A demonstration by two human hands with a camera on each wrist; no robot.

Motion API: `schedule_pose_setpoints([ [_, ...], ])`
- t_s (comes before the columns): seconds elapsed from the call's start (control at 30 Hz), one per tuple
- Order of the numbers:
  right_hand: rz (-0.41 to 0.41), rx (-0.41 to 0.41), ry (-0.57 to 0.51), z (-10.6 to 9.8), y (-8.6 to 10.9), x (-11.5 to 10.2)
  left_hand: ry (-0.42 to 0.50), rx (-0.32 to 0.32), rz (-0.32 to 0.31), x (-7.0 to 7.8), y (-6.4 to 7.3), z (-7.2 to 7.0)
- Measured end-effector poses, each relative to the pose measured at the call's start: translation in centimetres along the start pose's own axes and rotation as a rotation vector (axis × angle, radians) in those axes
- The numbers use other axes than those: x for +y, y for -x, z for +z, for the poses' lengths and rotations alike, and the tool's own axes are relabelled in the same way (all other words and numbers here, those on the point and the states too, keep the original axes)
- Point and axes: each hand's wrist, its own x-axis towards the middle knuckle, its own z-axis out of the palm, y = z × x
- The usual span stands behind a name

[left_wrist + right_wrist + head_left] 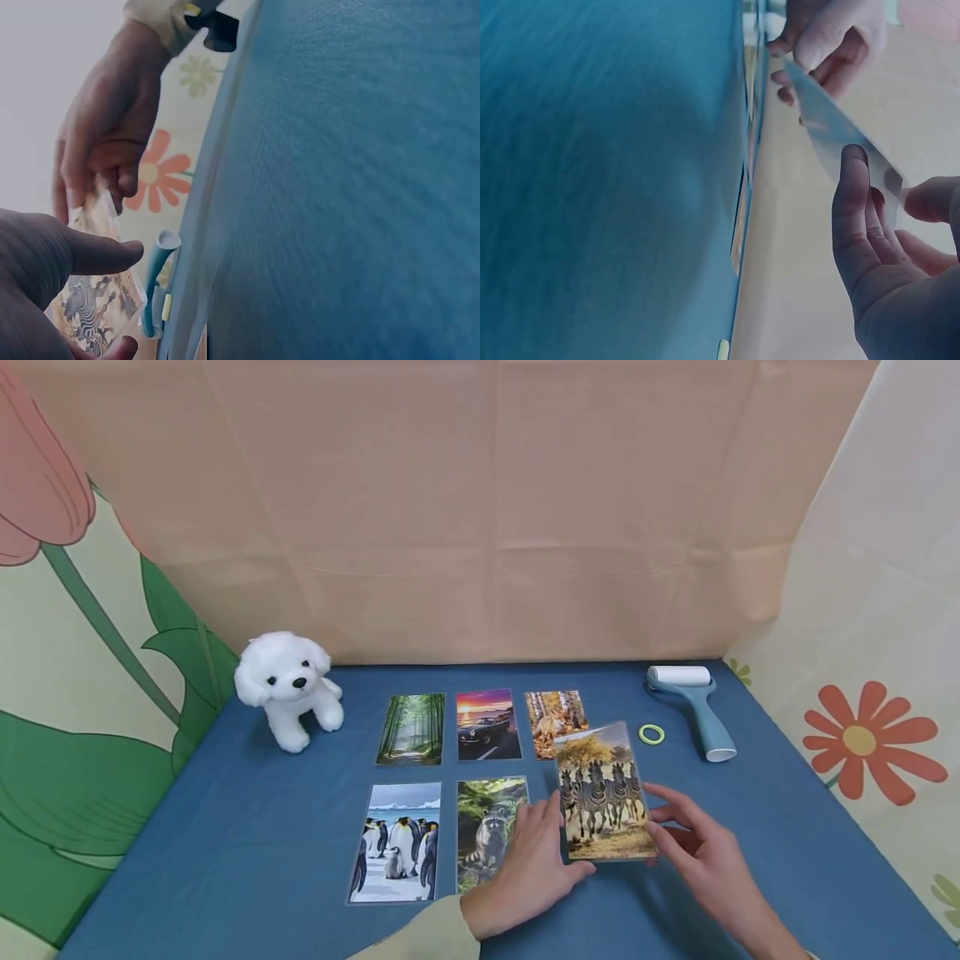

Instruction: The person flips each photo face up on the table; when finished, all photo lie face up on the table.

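Observation:
A clear-edged picture card of running zebras (602, 793) is raised and tilted above the blue table, overlapping the autumn-woods card (551, 708) in the head view. My right hand (701, 852) pinches its right side between thumb and fingers; the right wrist view shows the pale back of the zebra card (832, 135) there. At its lower left edge is my left hand (528, 868), fingers along the side and thumb by the bottom corner. Beneath the left hand, the raccoon card (491, 827) is partly covered. The penguin card (397, 843) lies left of it.
Behind lie a forest-path card (412, 730) and a car-at-sunset card (487, 725). A white plush dog (288, 689) sits at the back left. To the right are a green ring (651, 734) and a lint roller (693, 706) with a blue handle. A beige cloth (487, 527) hangs behind the table.

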Motion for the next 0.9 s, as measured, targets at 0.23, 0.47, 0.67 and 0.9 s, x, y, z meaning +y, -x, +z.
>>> schedule_pose_setpoints([
  [0.23, 0.063, -0.010, 0.084, 0.3, -0.4, 0.1, 0.007, 0.028, -0.010, -0.5, 0.3, -0.5],
  [0.47, 0.050, -0.058, 0.128, 0.5, -0.8, 0.5, -0.122, 0.085, 0.004, -0.6, 0.6, -0.6],
  [0.67, 0.051, -0.132, 0.186, 0.7, -0.9, 0.7, -0.263, 0.125, 0.024, -0.6, 1.1, -0.5],
  [0.9, 0.056, -0.200, 0.322, 0.7, -1.1, 0.9, -0.371, 0.150, 0.039, -0.3, 1.3, -0.2],
])
